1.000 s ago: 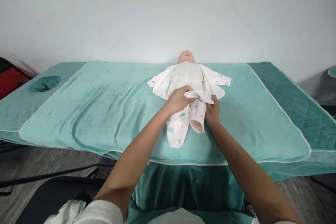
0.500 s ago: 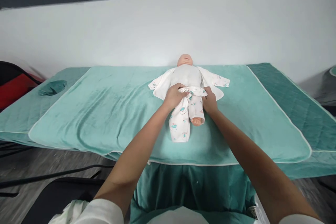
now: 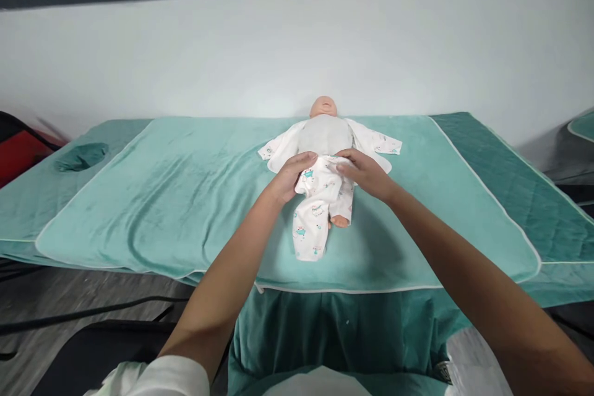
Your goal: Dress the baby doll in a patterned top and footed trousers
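Observation:
A baby doll point(image 3: 323, 106) lies on its back, head toward the wall, in an open white jacket point(image 3: 288, 140) with both sleeves spread. White printed baby pants point(image 3: 312, 223) cover its legs and hips. One foot point(image 3: 341, 221) shows at the right cuff; the left pant leg reaches lower and hides the other foot. My left hand point(image 3: 293, 174) grips the waistband at its left side, thumb on top. My right hand point(image 3: 364, 173) pinches the waistband at the right, fingers bent over the cloth.
A light green blanket point(image 3: 208, 198) lies under the doll on a green padded bed point(image 3: 524, 198). The bed has a round hole point(image 3: 81, 156) at the left. A white wall point(image 3: 232, 55) stands behind. A black chair point(image 3: 106, 352) is at lower left.
The bunched waistband has been pulled up and spread flat over the doll's hips. My right hand has shifted from the side of the pants onto their upper front.

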The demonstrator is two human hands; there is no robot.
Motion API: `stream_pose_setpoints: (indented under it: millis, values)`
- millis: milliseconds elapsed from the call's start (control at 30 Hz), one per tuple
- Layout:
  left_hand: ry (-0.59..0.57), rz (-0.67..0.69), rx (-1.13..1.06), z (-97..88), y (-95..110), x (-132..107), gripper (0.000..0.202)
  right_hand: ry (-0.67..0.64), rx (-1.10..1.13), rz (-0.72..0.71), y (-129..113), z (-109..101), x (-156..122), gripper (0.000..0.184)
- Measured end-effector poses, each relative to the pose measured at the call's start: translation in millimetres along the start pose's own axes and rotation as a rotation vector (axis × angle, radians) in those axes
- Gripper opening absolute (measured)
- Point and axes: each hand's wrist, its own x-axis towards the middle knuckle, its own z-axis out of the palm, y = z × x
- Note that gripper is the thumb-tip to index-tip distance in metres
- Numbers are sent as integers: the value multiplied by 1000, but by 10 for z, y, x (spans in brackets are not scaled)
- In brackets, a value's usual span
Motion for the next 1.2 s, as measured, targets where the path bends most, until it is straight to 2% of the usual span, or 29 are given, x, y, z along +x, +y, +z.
stream_pose_setpoints:
  millis: [100,200,300,367,433,533,667,733,833,933,1000,1033,1133,1200]
  values:
    - [-14,0,5,31,20,2,36,-124,-88,62,-196,-15,111,36]
    - [-28,-28,118,-6,73,-28,39,-194,-96,135,-274,-69,202,35]
    - [-146,-79,343,-58,147,-75,38,-157,48,165,-288,-122,247,28]
    - [-187,-49,409,-69,170,-87,36,-163,216,161,-286,-127,258,27]
    - [-123,37,343,-55,153,-63,37,-217,350,157,-283,-102,264,28]
    - [46,180,191,-12,69,24,38,-322,428,185,-282,-27,277,34]
    - [159,272,138,26,-64,126,35,-432,284,338,-258,86,316,37]
    - [168,241,127,20,-107,130,35,-412,255,379,-222,125,340,35]
    - [129,130,152,-21,-116,72,40,-282,437,371,-141,159,373,35]
    - [-49,3,253,-67,-73,-14,44,-118,588,330,-67,190,399,33]
    - [-130,-50,297,-78,-52,-43,47,-60,611,317,-38,220,410,31]
    - [-121,-50,284,-77,-53,-41,47,-45,616,307,-30,236,413,32]
    - [42,51,132,-55,-102,26,46,-25,622,270,-31,263,410,36]
    - [129,104,31,-43,-155,99,46,-80,583,294,-47,250,398,39]
